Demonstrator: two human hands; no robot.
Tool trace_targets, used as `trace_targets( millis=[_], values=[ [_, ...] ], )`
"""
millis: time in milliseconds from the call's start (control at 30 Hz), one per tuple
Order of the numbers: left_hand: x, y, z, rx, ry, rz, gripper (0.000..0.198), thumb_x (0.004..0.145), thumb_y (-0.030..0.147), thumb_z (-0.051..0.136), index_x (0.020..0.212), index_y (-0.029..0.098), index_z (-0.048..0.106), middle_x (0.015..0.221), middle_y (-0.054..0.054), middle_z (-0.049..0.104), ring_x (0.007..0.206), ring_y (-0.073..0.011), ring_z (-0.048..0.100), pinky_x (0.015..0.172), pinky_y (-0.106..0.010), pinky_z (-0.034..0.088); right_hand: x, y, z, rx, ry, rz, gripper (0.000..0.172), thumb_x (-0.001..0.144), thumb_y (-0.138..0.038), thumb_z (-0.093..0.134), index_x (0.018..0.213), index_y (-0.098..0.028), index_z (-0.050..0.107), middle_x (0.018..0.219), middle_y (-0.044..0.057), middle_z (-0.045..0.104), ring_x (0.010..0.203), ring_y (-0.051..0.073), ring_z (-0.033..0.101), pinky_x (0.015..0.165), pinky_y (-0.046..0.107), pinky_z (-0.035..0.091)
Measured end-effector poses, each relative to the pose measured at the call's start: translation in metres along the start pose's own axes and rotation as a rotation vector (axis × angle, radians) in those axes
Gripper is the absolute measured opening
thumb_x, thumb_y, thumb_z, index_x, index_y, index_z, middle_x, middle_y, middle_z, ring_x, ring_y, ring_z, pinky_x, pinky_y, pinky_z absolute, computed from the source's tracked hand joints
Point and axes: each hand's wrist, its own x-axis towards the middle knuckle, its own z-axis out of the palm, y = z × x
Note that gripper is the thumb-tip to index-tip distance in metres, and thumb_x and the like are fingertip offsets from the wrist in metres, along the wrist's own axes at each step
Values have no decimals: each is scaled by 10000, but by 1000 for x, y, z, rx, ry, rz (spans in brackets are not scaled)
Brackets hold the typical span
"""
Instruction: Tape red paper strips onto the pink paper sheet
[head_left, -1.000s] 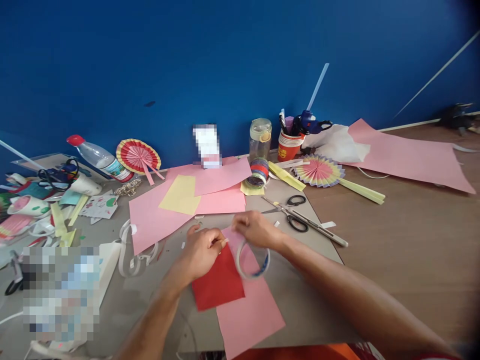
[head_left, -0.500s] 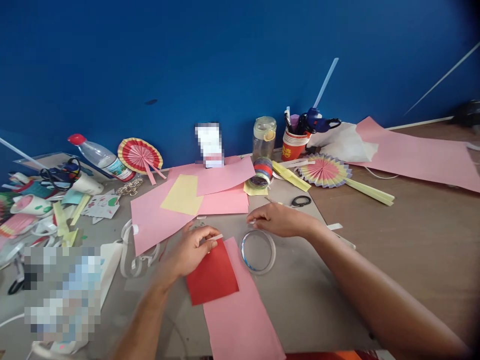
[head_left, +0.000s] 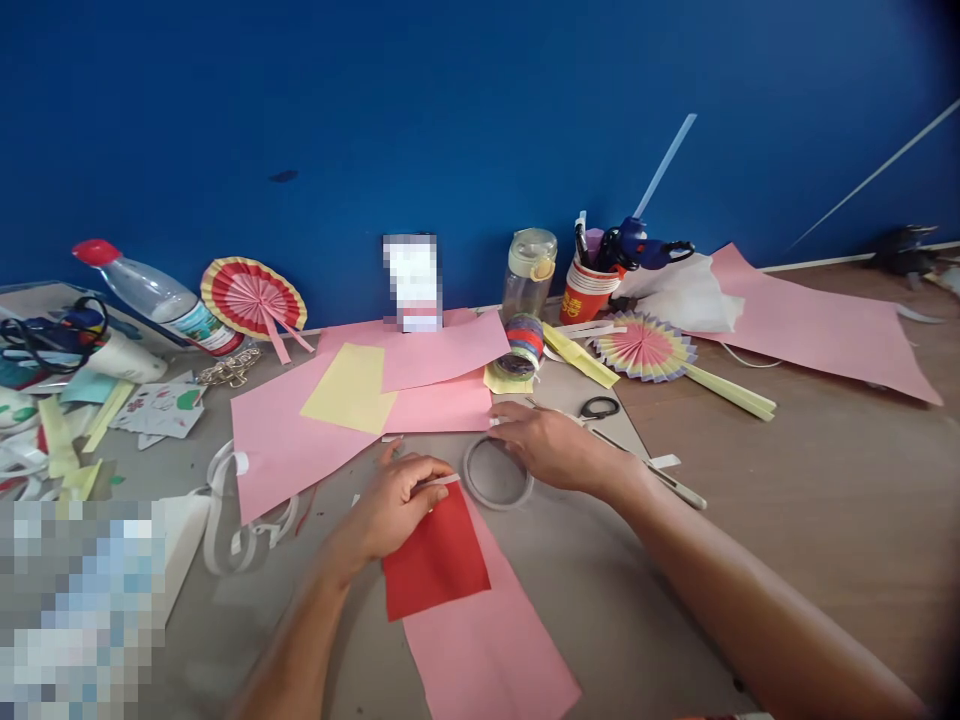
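My left hand [head_left: 394,502] is closed on the top edge of a square of red paper [head_left: 439,565], thumb in front. A narrow whitish strip [head_left: 448,480] runs along that edge beside the thumb. Under the red square lies a long pink paper sheet [head_left: 499,650], reaching toward me. Just beyond, a roll of tape [head_left: 471,490] rests flat on the table, partly behind my right hand [head_left: 551,445]. The right fingers are pinched together beside the roll, with a small white scrap [head_left: 494,422] at their tips.
Pink sheets [head_left: 281,440] and a yellow piece [head_left: 349,390] lie ahead. Scissors [head_left: 600,408] and a cutter knife [head_left: 667,480] sit right. A folded paper fan [head_left: 645,345], a jar [head_left: 529,270] and a red cup [head_left: 589,290] stand behind. A bottle [head_left: 154,300] leans at left.
The view has shifted slightly. The tape roll now sits closer to the red paper and partly behind my right hand. My left hand still holds the red paper.
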Motion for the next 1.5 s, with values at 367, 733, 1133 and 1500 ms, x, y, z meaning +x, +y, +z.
trace_targets(
  millis=[367,733,1133,1500],
  values=[
    [-1,-1,9,-7,45,-5,190,863,304,439,907,254,617,655,70,623,632,-125,573,1132,-500,132,7,7,33,-84,251,90,390,875,-95,371,1231,-130,526,970,117,679,874,227,570,788,326,401],
    [1,1,10,11,47,-9,180,866,323,430,882,251,594,657,64,618,691,-144,582,1129,-507,82,6,10,38,-94,272,105,562,818,-38,363,1376,-105,360,1340,149,472,1118,229,499,910,329,425],
    [2,-7,12,8,32,-12,194,873,350,425,900,259,595,620,65,590,702,-154,594,1132,-492,98,2,7,22,-154,228,263,602,841,-190,458,1414,-82,308,1197,167,613,1107,303,491,905,390,346],
    [0,-5,12,-12,34,-21,184,867,326,436,906,256,602,627,73,564,668,-141,567,1133,-511,59,-3,10,10,-220,222,451,601,829,-432,578,1329,-130,437,1125,170,604,1012,319,541,830,382,343]
  ],
)
